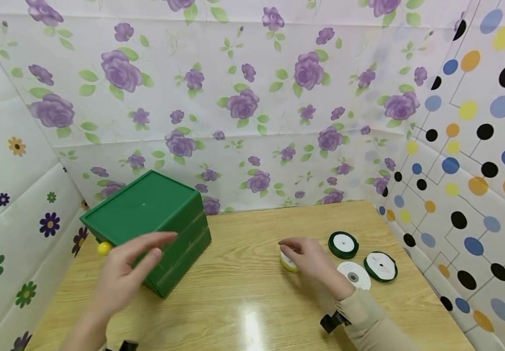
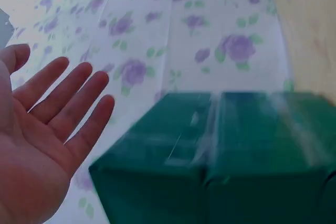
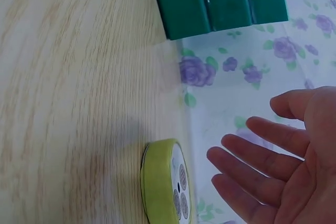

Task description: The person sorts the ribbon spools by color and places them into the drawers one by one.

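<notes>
My left hand hovers at the near side of a green drawer box, fingers extended and thumb apart, holding nothing. A round yellow knob sticks out of the box's front, close to that hand. In the left wrist view the palm faces the camera beside the box. Over the table my right hand is above a yellow ribbon roll, partly hiding it. The right wrist view shows its loose fingers apart from the yellow roll, which has a white printed face.
To the right on the wooden table lie two dark green ribbon rolls with white faces. A white disc-faced roll lies near them, partly behind the right forearm. Flowered sheeting forms the back wall, dotted sheeting the right.
</notes>
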Tool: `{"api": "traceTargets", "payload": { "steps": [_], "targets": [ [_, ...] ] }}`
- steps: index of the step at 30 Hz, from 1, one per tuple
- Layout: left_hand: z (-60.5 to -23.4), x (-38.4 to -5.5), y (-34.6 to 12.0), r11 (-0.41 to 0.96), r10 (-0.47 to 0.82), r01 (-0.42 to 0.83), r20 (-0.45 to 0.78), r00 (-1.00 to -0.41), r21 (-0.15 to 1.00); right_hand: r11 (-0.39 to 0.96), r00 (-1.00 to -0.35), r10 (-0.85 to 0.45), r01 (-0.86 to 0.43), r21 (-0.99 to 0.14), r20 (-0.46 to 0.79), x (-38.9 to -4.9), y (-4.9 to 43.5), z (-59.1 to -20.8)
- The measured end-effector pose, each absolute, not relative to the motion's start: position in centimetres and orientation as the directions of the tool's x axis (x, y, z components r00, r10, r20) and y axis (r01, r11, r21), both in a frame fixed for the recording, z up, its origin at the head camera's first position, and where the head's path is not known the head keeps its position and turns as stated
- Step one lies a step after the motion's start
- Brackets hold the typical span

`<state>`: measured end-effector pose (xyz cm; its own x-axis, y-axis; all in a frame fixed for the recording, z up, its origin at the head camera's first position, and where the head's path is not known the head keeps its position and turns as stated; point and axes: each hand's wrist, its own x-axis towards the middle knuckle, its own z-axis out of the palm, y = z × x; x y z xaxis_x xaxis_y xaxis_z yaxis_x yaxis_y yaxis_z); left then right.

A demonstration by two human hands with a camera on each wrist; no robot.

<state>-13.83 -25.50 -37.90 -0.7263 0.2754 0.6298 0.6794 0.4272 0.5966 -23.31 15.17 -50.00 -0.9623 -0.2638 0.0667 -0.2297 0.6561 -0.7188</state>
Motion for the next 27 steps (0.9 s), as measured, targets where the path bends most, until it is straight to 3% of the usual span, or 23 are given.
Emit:
{"api": "traceTargets", "payload": {
  "steps": [3, 5, 11, 14, 17, 21, 27],
  "targets": [
    [-36.6, -14.9, -27.3, 0.473, 0.114, 0.690, 0.738, -0.665, 0.548, 0.632, -0.955, -0.291, -0.242, -0.736, 0.064, -23.1, 15.1, -49.9],
    [-36.0, -15.6, -28.5, 0.509, -0.011, 0.641, 0.749, -0.662, 0.574, 0.623, -0.951, -0.304, -0.248, -0.742, 0.062, -23.0, 15.1, -49.8],
    [-35.0, -17.2, -32.7, 0.567, -0.278, 0.309, 0.531, -0.800, 0.763, 0.612, -0.942, -0.331, -0.265, -0.745, 0.064, -22.7, 15.1, -49.9],
    [-35.2, -18.2, -35.4, 0.564, -0.308, 0.168, 0.395, -0.866, 0.808, 0.612, -0.938, -0.340, -0.269, -0.744, 0.059, -22.6, 15.0, -50.0],
    [-35.7, -19.2, -37.7, 0.509, -0.296, 0.109, 0.293, -0.909, 0.854, 0.609, -0.938, -0.341, -0.267, -0.747, 0.057, -22.5, 14.9, -50.0],
    [-36.3, -19.9, -39.9, 0.408, -0.310, 0.090, 0.230, -0.923, 0.909, 0.611, -0.935, -0.351, -0.272, -0.743, 0.055, -22.5, 14.7, -50.1],
    [-37.4, -20.3, -42.2, 0.386, -0.259, 0.057, 0.167, -0.951, 0.921, 0.596, -0.912, -0.405, -0.319, -0.737, 0.068, -22.4, 14.5, -50.3]
  ]
}}
